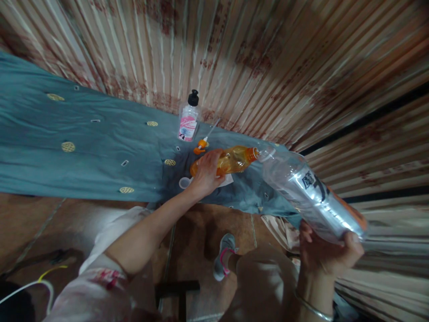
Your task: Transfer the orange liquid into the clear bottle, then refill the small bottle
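My left hand (pixel 208 175) is wrapped round an amber plastic bottle (pixel 234 160), tilted nearly flat with its uncapped mouth to the right. In my right hand (pixel 328 250) is a large clear bottle (pixel 291 179) with a silver and orange label. It leans so that its mouth meets the amber bottle's mouth; whether liquid passes between them I cannot tell. An orange pump top (pixel 201 145) with a thin clear tube lies just beyond my left hand. Beside that hand sits a small translucent cup or cap (pixel 184 182).
A clear bottle with a black flip cap and pink label (pixel 189 120) stands behind the pump top. Teal patterned cloth (pixel 100 147) covers the narrow surface. A pleated curtain (pixel 201 58) hangs along its back. My shoe (pixel 226 255) is on the brown floor below.
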Motion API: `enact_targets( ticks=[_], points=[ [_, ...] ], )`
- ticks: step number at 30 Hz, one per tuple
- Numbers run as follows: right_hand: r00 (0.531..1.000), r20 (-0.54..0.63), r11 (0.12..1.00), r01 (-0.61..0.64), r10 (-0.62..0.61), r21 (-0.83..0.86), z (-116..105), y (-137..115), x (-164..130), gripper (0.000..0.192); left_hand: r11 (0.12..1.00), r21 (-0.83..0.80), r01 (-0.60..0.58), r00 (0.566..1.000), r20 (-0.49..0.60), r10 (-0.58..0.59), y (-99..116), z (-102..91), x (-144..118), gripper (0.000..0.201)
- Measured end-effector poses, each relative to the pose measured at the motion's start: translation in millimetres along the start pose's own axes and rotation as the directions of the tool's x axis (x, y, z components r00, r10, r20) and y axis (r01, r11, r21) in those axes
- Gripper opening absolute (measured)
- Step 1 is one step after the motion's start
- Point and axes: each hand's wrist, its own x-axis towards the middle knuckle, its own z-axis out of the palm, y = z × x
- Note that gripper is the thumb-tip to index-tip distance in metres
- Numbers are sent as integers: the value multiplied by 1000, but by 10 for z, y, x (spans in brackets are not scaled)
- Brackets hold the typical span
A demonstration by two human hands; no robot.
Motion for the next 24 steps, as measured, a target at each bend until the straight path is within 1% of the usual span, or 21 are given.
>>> enact_targets(
  ticks=[3, 6, 10, 12, 16, 21, 24],
  points=[
    [1000, -16, 1000, -19, 19, -18, 11, -4, -5, 43, 1000, 8, 0, 1000, 10, 0, 11, -13, 3, 72],
    [1000, -22, 1000, -21, 21, -9, 26, -8, -12, 45, 1000, 11, 9, 1000, 13, -9, 14, -15, 5, 73],
    [1000, 6, 1000, 4, -4, 10, 36, -10, -13, 49, 1000, 14, 11, 1000, 10, -11, 9, -10, 4, 73],
    [1000, 6, 1000, -1, 1, 6, 25, -3, -7, 49, 1000, 17, 5, 1000, 12, -5, 6, -9, 2, 73],
    [1000, -30, 1000, -2, 3, 13, -23, 25, 10, 54, 1000, 19, 4, 1000, 13, -4, 0, -8, -1, 74],
    [1000, -4, 1000, -5, 5, 25, -68, 53, 19, 53, 1000, 17, -1, 1000, 8, 0, -1, -4, 0, 74],
    [1000, -14, 999, -5, 5, 32, -80, 65, 25, 55, 1000, 21, 0, 1000, 2, 0, 5, -2, 2, 72]
  ],
)
